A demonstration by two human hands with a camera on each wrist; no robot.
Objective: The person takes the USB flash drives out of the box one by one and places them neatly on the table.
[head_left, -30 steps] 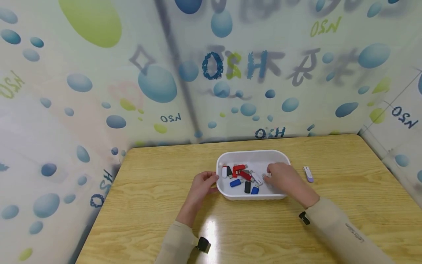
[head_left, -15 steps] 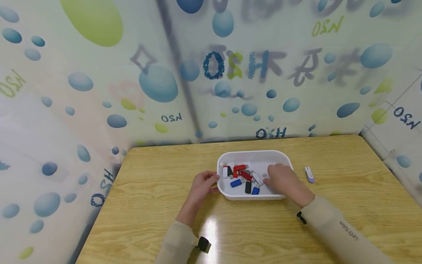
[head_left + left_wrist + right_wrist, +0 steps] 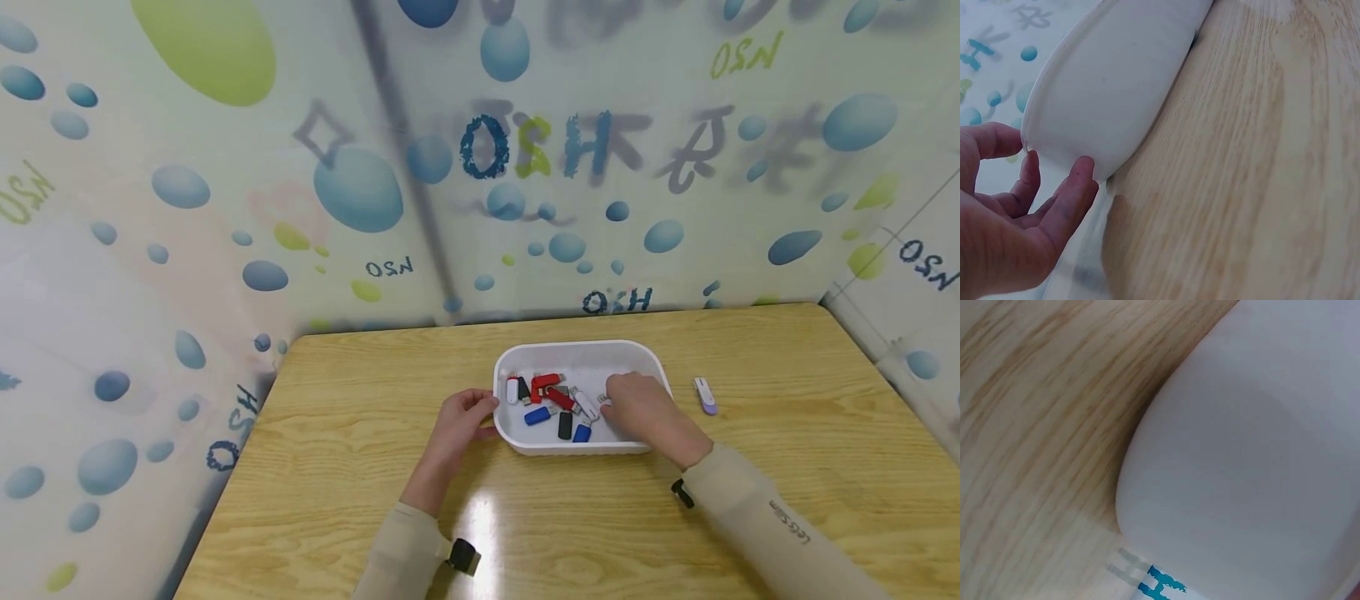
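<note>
A white plastic box point(image 3: 573, 449) with rounded corners sits on the table, with several USB flash drives inside. My left hand point(image 3: 461, 414) pinches its left rim; in the left wrist view one finger point(image 3: 1072, 199) lies along the outer wall. Over the box's right part, my right hand point(image 3: 645, 410) reaches down with fingers bent. A metal plug point(image 3: 602, 399) sticks out at its fingertips, so it seems to pinch a flash drive whose body is hidden. To its left lie red point(image 3: 559, 399), blue point(image 3: 537, 416), black point(image 3: 565, 426) and white point(image 3: 585, 404) drives.
A white and purple USB flash drive point(image 3: 705, 396) lies on the wooden table point(image 3: 360, 433), right of the box. Behind the table hangs a wall covering point(image 3: 450, 208) with blue and green drops. In the right wrist view, the box's outer wall point(image 3: 1229, 450) fills most of the picture.
My right hand and forearm have shifted slightly left within the box's right part. The left hand keeps its place at the rim, and the flash drives lie as before.
</note>
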